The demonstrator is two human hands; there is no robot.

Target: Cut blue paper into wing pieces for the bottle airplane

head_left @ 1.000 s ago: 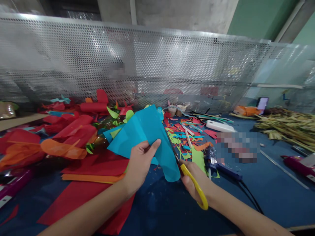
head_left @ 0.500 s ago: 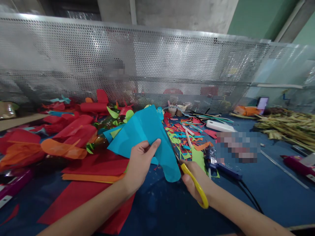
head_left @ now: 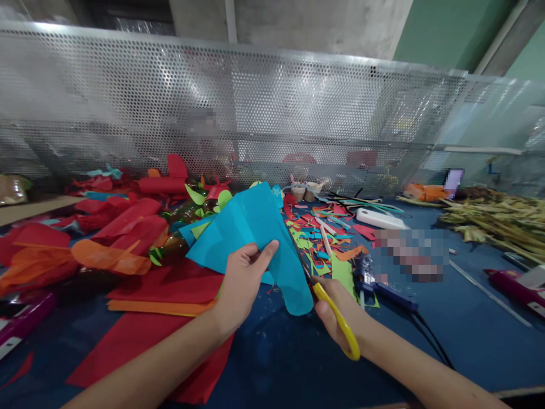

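Observation:
My left hand pinches a blue sheet, thumb on top and fingers curled at its edge. The sheet looks like felt or thick paper and has a rounded lower end. My right hand is closed on scissors with yellow handles. Their dark blades lie along the right edge of the blue sheet, partly hidden by it. Under my left forearm are red sheets with an orange sheet between them.
Coloured scraps litter the blue table beyond the scissors. A dark blue glue gun with a cord lies to the right. Red and orange shaped pieces crowd the left. A perforated metal panel stands behind; dried stalks are far right.
Almost nothing differs. Both hands, the blue sheet and the scissors stay practically in place.

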